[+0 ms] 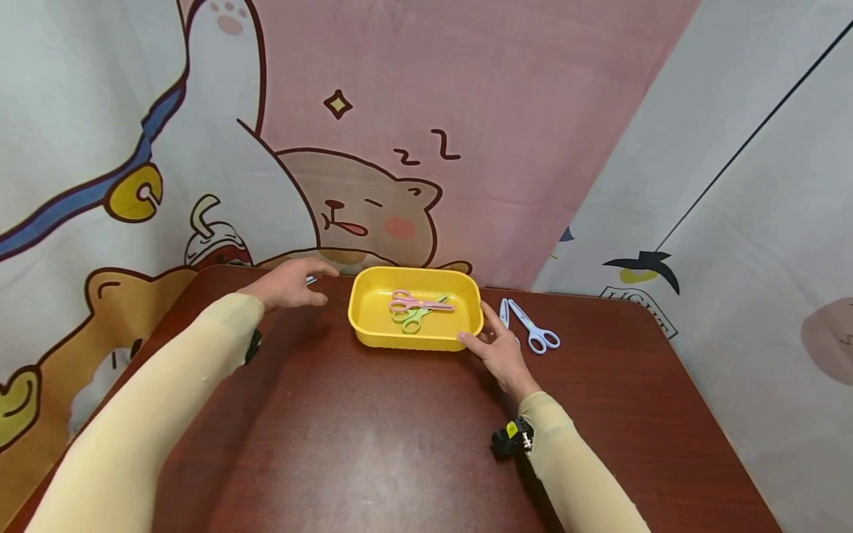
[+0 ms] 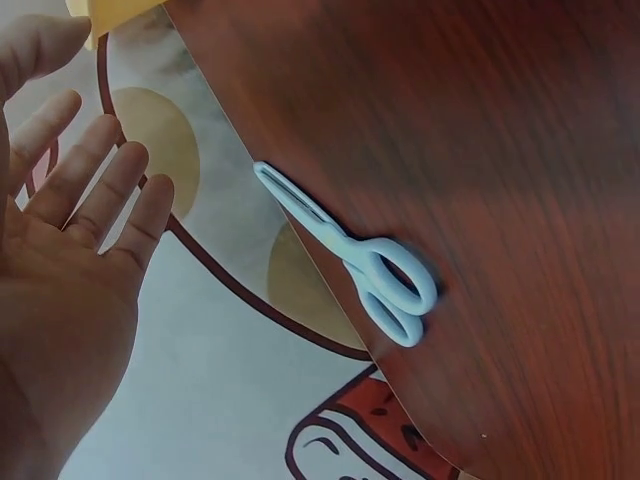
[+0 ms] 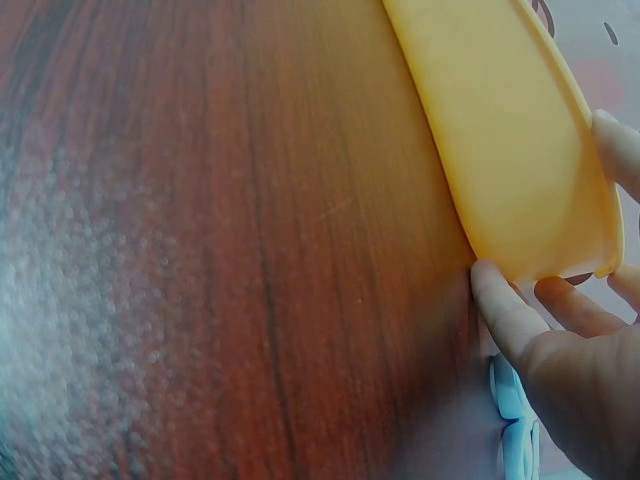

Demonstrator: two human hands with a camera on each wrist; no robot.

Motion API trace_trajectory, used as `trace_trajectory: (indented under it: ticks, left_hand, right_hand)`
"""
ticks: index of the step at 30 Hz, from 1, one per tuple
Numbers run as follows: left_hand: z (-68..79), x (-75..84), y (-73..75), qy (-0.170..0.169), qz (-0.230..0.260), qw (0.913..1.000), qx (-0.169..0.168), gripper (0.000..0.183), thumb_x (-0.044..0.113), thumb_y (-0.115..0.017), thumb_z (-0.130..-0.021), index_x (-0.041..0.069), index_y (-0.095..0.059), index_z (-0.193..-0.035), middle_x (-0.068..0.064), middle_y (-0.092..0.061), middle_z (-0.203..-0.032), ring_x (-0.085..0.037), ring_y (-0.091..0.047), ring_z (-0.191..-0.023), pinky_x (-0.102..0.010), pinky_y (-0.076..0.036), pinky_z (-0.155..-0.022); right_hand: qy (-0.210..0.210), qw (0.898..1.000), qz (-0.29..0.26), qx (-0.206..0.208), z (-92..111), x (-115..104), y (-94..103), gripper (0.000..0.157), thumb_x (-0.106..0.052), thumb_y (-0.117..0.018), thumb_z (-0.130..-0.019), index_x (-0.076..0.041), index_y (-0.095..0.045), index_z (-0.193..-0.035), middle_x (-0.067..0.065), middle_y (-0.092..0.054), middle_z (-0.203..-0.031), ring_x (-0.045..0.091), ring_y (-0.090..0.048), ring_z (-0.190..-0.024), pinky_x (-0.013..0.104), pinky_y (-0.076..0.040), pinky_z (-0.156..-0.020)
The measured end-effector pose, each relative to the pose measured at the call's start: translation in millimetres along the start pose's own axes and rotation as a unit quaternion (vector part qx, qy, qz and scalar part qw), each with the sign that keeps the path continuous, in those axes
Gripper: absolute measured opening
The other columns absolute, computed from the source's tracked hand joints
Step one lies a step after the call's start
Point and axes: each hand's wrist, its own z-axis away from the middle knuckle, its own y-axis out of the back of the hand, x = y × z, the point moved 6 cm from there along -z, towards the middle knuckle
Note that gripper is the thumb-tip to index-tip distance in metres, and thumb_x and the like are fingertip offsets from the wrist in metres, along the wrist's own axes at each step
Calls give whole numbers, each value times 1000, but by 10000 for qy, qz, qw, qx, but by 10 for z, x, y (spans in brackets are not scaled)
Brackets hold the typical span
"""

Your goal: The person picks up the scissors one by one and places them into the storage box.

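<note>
A yellow plastic tray (image 1: pixel 373 342) stands near the back edge of the table. In it a pink pair of scissors (image 1: pixel 433 305) lies across a green pair of scissors (image 1: pixel 412 324). My right hand (image 1: pixel 501 355) holds the tray's right end, thumb at the front corner and fingers along the end wall, as the right wrist view also shows. To the tray's left, my left hand (image 1: pixel 289 283) hovers apart from it with fingers spread and nothing in them. Beside that hand, light blue scissors (image 2: pixel 345 245) lie closed on the table, mostly hidden by it in the head view.
Right of the tray, lavender-blue scissors (image 1: pixel 533 326) lie on the brown table (image 1: pixel 373 437), beside another blue pair (image 1: pixel 504 312) partly covered by my right hand. A cartoon-printed curtain (image 1: pixel 506 148) hangs right behind the table and along its sides.
</note>
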Motion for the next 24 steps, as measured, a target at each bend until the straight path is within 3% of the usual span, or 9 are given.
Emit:
trace_trajectory:
  ticks: [10, 24]
  left_hand:
    - [71, -113, 28, -31, -175, 9998, 109, 57, 20, -75, -90, 4, -58, -143, -21, -55, -145, -43, -53, -130, -59, -44, -107]
    - [118, -309, 28, 92, -352, 9989, 294, 58, 21, -76, -88, 2, -60, -141, -23, -56, -142, -42, -51, -130, -63, -40, -108]
  right_hand:
    - [29, 10000, -19, 6, 4, -5, -1, 88, -29, -81, -91, -29, -30, -164, 15, -52, -147, 33, -55, -129, 40, -47, -104]
    - [22, 10000, -18, -17, -2, 2, 3, 89, -30, -80, -92, -29, -29, -164, 16, -51, -148, 34, -54, -132, 46, -46, -109]
